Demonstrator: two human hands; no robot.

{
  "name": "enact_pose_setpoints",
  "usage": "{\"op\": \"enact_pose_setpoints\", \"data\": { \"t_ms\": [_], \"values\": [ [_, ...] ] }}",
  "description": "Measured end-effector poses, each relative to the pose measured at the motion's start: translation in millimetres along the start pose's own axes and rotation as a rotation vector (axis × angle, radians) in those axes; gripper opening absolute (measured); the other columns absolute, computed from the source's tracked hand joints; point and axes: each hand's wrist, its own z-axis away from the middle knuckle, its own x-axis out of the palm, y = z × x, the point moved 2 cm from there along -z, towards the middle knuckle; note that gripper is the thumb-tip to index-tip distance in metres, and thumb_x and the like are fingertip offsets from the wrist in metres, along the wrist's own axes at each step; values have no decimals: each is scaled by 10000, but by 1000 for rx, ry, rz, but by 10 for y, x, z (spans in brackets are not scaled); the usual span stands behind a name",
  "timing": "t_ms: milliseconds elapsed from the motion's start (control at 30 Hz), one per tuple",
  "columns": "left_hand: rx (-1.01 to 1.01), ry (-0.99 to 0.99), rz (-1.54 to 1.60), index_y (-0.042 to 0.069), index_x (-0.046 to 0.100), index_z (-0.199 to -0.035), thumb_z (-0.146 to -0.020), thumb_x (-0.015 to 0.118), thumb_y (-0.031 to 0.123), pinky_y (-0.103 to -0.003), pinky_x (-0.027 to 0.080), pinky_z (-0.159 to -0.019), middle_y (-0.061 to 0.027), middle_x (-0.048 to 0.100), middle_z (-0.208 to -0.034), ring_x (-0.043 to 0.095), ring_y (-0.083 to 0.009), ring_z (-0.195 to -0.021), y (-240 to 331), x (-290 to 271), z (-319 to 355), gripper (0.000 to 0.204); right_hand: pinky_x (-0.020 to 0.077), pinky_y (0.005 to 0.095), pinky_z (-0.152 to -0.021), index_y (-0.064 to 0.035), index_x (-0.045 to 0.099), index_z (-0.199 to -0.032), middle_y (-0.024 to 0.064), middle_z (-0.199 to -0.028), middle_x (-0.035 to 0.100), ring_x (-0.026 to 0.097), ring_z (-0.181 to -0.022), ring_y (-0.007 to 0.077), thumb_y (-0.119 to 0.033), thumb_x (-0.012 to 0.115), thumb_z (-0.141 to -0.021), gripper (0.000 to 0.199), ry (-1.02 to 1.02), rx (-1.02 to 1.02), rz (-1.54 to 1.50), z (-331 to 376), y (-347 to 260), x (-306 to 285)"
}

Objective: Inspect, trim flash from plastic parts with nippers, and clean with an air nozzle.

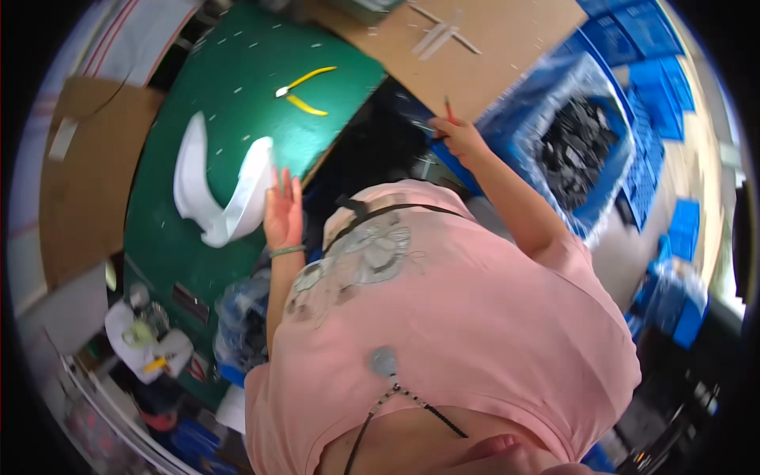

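1. Lying on the green table (158, 198), a white curved piece (226, 222) forms a rough U, its two arms pointing away from the person.
2. The left hand (283, 214) is just beside the right arm of that piece, fingers straight and palm spread rather than wrapped around anything; the thumb side seems to touch the white edge, though blur makes contact hard to confirm.
3. The right hand (459, 141) is well apart from the piece, near the brown board (507, 75), fingers curled narrowly around a slender red tool (450, 111) whose tip points away from the person.
4. Yellow-handled pliers (305, 105) lie on the table beyond the white piece, handles spread.
5. White strips (438, 44) lie crossed on the board.
6. Right of the right forearm, a plastic-lined blue crate (514, 119) holds black parts (578, 150).
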Motion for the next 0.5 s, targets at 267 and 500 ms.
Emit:
{"op": "enact_pose_setpoints", "data": {
  "t_ms": [267,500],
  "values": [
    [-242,56,-561,20,370,-1352,-958,519,247,-435,324,-1078,-163,362,-1419,403,-304,-1273,-25,104,-257,479,273,192,-438,-79,687,-993,-40,-699,579,400,-495,26,-196,632,-861,185,546,-349,-161,334,-89,-1581],
    [-720,-8,-1217,52,521,-1231,-935,547,337,-374,438,-947,-128,567,-1237,572,-238,-1102,977,-55,-251,412,503,335,-753,-148,721,-971,94,-851,704,671,-804,220,-234,645,-769,232,1282,-163,557,138,638,-3591]
  ]
}}
